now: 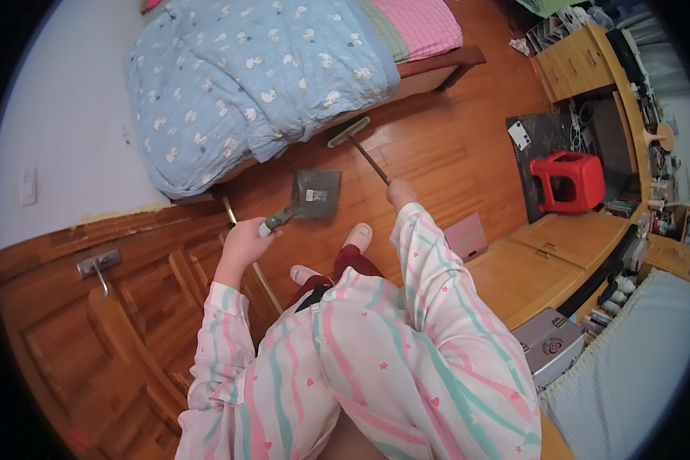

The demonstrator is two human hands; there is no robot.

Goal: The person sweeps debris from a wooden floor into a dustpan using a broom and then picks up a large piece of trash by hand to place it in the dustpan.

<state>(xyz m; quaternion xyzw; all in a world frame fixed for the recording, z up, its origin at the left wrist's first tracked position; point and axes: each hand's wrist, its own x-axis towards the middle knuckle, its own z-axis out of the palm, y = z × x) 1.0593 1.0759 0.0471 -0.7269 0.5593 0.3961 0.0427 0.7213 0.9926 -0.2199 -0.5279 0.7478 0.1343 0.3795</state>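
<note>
My left hand is closed round the green-grey handle of a long-handled dustpan. Below it is the dark pan, which bears a small label. My right hand grips the dark pole of a floor sweeper, a broom or a squeegee. Its narrow, light-rimmed head rests on the wooden floor at the bed's edge, ahead of the dustpan. A blue patterned quilt hangs over that side of the bed and hides what is beneath.
A wooden door with a metal handle stands at the left. On the right are a red plastic stool, a wooden desk and a pink flat box or board on the floor. A silver case sits at the lower right.
</note>
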